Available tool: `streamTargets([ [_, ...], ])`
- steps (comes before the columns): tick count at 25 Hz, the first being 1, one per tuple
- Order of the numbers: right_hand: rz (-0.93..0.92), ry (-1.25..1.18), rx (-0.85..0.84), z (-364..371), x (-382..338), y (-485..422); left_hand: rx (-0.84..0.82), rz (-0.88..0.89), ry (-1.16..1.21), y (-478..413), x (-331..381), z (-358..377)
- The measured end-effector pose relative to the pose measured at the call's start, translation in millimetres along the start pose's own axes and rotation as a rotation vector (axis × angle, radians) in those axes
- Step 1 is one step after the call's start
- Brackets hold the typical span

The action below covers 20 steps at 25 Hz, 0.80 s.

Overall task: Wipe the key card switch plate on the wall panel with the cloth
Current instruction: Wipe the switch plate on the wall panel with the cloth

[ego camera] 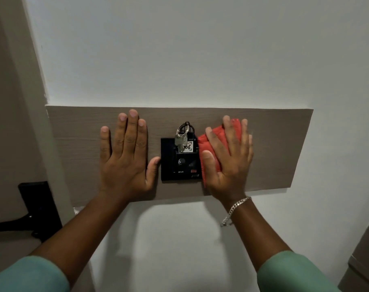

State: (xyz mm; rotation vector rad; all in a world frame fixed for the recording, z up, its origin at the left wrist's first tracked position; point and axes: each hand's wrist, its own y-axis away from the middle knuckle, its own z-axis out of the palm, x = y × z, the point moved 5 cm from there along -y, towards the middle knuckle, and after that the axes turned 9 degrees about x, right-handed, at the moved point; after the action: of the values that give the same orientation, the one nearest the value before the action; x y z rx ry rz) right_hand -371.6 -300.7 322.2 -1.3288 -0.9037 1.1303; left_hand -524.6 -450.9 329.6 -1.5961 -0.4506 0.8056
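Red cloth (213,142) mostly hidden under right hand (229,157); fingertips blurred.

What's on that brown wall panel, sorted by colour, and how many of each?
Black: 1, switch plate
Red: 1, cloth
Silver: 2, key and key ring
White: 1, key tag
Total: 5

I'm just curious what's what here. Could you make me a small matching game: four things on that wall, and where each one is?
Things:
1. red cloth
2. left hand
3. key ring
4. bracelet

Places:
A. on the right wrist
B. flat on the wood panel, left of the black plate
C. hanging at the plate's top
D. under the right hand

Pairs: 1-D, 2-B, 3-C, 4-A
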Motion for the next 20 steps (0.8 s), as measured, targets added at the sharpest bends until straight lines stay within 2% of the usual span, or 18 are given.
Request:
streamTargets([
  [1, 0.066, -0.007, 0.035, -2.6, 6.1, 2.4, 0.001, 0.001, 0.000, -0.6, 0.4, -0.8],
  [4, 0.444, 0.016, 0.136, 3.5, 4.3, 5.7, 0.003, 0.002, 0.009, -1.0, 2.8, -2.1],
  [5, 0.442, 0.034, 0.134, 4.8, -1.2, 5.3, 0.006, 0.005, 0.006, -1.5, 3.0, -1.3],
  [8, 0.125, 0.035, 0.029, -1.6, 5.4, 15.2, 0.008, 0.005, -0.002, -1.7, 1.2, -0.1],
  [9, 0.112, 0.024, 0.030, -6.4, 13.2, 18.4, 0.010, 0.002, -0.011, -1.3, 1.3, -0.3],
  [12, 0.450, 0.049, 0.163, -4.4, 17.3, 21.2, -0.001, 0.005, -0.009, -0.3, 2.7, 0.1],
  [13, 0.503, 0.032, 0.172, 0.7, 8.1, 17.8, -0.005, 0.011, -0.017, -0.6, 2.1, 0.3],
  [14, 0.459, 0.032, 0.146, 4.0, 0.2, 15.1, -0.006, 0.013, -0.024, -1.1, 1.9, 0.9],
  [17, 0.073, 0.039, -0.005, 1.0, 6.1, 27.9, 0.003, 0.000, -0.016, -0.9, 0.1, 1.7],
  [18, 0.030, 0.034, -0.013, -3.0, 14.2, 32.5, 0.010, 0.001, -0.018, -0.6, 0.5, 2.5],
  [20, 0.196, 0.037, 0.072, -3.7, 23.9, 36.7, 0.003, 0.002, -0.023, 1.3, 0.7, 1.9],
])
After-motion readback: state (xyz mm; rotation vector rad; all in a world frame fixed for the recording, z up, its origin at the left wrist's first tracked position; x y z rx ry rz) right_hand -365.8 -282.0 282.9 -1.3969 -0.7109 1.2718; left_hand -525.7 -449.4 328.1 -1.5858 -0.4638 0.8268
